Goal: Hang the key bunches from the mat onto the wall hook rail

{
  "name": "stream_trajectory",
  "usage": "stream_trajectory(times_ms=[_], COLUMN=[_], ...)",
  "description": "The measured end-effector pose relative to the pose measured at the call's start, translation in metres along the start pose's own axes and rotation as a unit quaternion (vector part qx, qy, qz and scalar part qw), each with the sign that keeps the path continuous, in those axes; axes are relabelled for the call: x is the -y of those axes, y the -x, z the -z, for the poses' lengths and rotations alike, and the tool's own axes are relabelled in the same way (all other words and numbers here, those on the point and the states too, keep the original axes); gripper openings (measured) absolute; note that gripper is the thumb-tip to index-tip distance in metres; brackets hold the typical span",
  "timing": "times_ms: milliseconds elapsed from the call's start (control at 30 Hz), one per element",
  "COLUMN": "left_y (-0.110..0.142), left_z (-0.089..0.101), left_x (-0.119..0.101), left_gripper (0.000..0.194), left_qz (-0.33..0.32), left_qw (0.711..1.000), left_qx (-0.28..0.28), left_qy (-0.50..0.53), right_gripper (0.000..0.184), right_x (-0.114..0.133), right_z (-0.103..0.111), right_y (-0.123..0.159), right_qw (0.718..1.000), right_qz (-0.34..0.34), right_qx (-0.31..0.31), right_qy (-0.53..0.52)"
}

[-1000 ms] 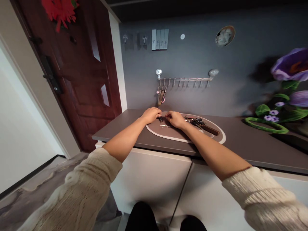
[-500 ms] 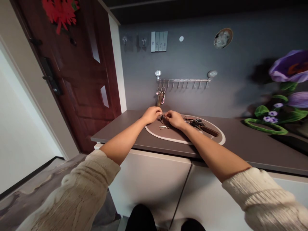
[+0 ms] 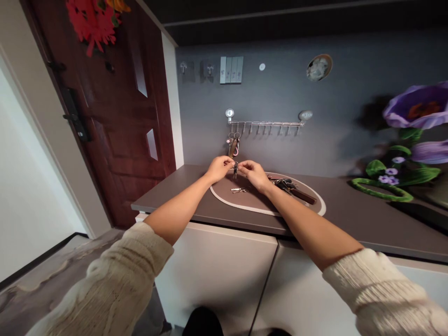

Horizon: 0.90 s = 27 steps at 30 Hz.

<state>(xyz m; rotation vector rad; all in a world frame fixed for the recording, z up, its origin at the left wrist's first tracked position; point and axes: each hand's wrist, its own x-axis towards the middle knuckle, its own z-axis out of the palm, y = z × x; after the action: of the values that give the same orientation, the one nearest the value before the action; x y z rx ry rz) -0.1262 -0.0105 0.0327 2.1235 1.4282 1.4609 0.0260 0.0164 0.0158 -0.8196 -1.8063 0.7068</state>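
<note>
Between my two hands hangs a small bunch of keys (image 3: pixel 235 171) on a ring, just above the brown oval mat (image 3: pixel 252 201). My left hand (image 3: pixel 220 168) pinches the ring from the left, fingertips together. From the right, my right hand (image 3: pixel 255 173) pinches at the same ring; its exact grip is too small to make out. Loose silver keys (image 3: pixel 238 190) lie on the mat below my hands. A pile of dark keys and key fobs (image 3: pixel 285 184) with a brown strap (image 3: pixel 304 196) rests right of my right hand.
A clear hook rail (image 3: pixel 268 124) is fixed to the grey wall, with a key bunch (image 3: pixel 233 145) on its left end. Purple artificial flowers (image 3: pixel 420 109) stand at the right of the counter (image 3: pixel 350 224). A dark red door (image 3: pixel 122 121) is on the left.
The view has tilted up slightly. Both hands still meet at the key ring, and the keys now hang more plainly between the fingertips.
</note>
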Motion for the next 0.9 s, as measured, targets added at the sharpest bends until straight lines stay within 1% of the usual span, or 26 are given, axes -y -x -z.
stream_trajectory(times_ms=[133, 333, 533, 633, 700, 800, 900], left_y=[0.000, 0.001, 0.000, 0.001, 0.001, 0.001, 0.000], left_z=[0.000, -0.002, -0.006, -0.007, -0.007, -0.008, -0.008], left_x=[-0.001, 0.000, 0.003, 0.002, 0.001, 0.001, 0.004], left_gripper=[0.015, 0.017, 0.016, 0.016, 0.016, 0.017, 0.018], left_qz=[0.008, -0.017, -0.041, -0.063, -0.076, -0.087, -0.088], left_qw=[1.000, 0.999, 0.999, 0.998, 0.997, 0.995, 0.993], left_qx=[-0.001, 0.004, 0.004, 0.005, -0.001, -0.033, -0.065], left_qy=[0.019, 0.037, 0.022, 0.009, -0.001, -0.021, -0.048], right_gripper=[0.026, 0.030, 0.025, 0.021, 0.020, 0.018, 0.018], right_x=[0.000, 0.003, 0.002, 0.001, 0.001, 0.002, 0.002], right_z=[0.000, 0.002, 0.004, 0.007, 0.009, 0.013, 0.016], right_y=[-0.001, 0.001, 0.002, 0.003, 0.003, 0.002, -0.001], right_qw=[1.000, 1.000, 1.000, 0.999, 0.996, 0.988, 0.982], right_qz=[0.012, 0.004, 0.014, 0.035, 0.064, 0.110, 0.129], right_qx=[-0.002, 0.004, 0.004, -0.003, -0.010, -0.026, -0.055], right_qy=[-0.008, -0.013, -0.001, 0.029, 0.060, 0.104, 0.125])
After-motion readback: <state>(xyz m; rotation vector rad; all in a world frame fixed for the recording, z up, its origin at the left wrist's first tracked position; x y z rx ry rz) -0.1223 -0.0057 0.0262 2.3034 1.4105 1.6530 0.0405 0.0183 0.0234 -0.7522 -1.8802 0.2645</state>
